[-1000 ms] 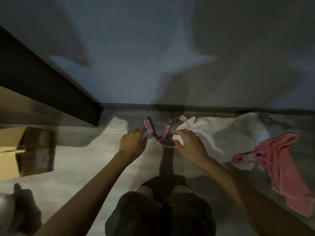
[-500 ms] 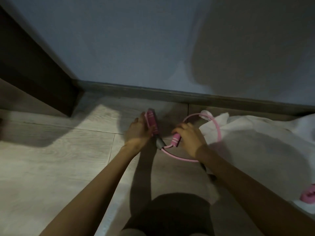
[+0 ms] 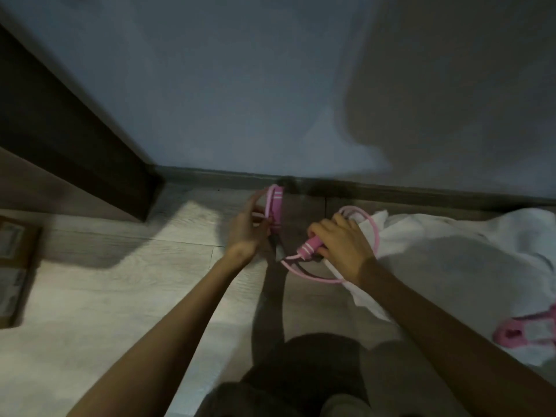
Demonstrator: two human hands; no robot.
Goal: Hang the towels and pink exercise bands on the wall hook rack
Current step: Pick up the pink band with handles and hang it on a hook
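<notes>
Since half a second ago both hands have lifted the pink exercise band (image 3: 304,254) a little off the floor (image 3: 120,284), and the handle in the left hand (image 3: 246,233) now stands more upright, nearer the skirting board (image 3: 391,191). The left hand is closed around one pink foam handle (image 3: 275,206), which rises from its fingers toward 12 o'clock. The right hand (image 3: 340,242) is curled tightly over the other pink handle (image 3: 307,249), whose striped end pokes out at 9 o'clock of the knuckles. From that handle the thin pink tube loops down under the wrist toward 5 o'clock and arcs again above the fingers at 1 o'clock, lying against the edge of the white towel (image 3: 445,254).

The white towel is crumpled on the floor at 3 o'clock of the right hand, stretching to the picture's right edge. On its lower corner, at 4 o'clock, lies another pink item (image 3: 523,332); whether it is a second band or cloth cannot be told.

A dark door frame (image 3: 75,145) runs diagonally at 10 o'clock, a cardboard box (image 3: 15,266) sits at the left edge at 9 o'clock, and the plain wall (image 3: 240,85) fills the upper half. The hook rack is out of view.
</notes>
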